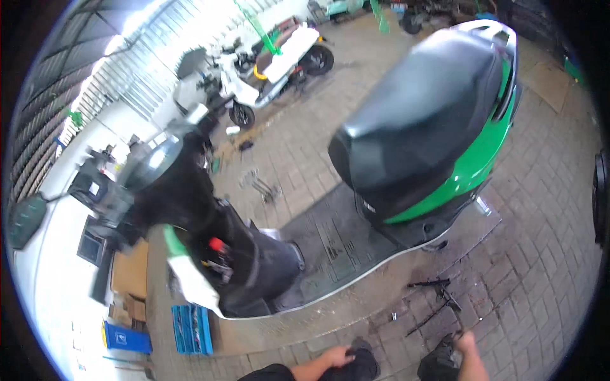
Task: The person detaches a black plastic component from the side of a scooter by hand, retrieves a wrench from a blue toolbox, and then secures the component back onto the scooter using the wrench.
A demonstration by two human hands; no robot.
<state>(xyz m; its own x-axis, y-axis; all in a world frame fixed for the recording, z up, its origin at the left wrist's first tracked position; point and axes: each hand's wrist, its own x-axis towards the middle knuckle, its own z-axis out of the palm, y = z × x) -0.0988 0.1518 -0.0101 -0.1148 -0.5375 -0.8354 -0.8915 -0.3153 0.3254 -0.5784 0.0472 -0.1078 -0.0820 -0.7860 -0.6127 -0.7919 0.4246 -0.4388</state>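
Note:
My left hand (343,357) rests against my dark-trousered left knee, its fingers curled together; whether anything is inside them is hidden. Beside my other knee, my right hand (466,343) is closed, and what it holds, if anything, is too small to make out. On the paving just beyond it lies a black metal stand-like part (440,289) with thin arms, apart from the scooter. The green and white scooter (438,197) stands across in front of me, its black seat (419,108) to the right and its handlebar column (184,184) to the left. Neither hand touches it.
A blue tray (192,330) with tools stands on the floor at the left, near a blue bin (127,338) and cardboard boxes (130,310). Behind are a white scooter (273,76) and loose metal parts (260,185). A dark tyre (600,197) shows at the right rim.

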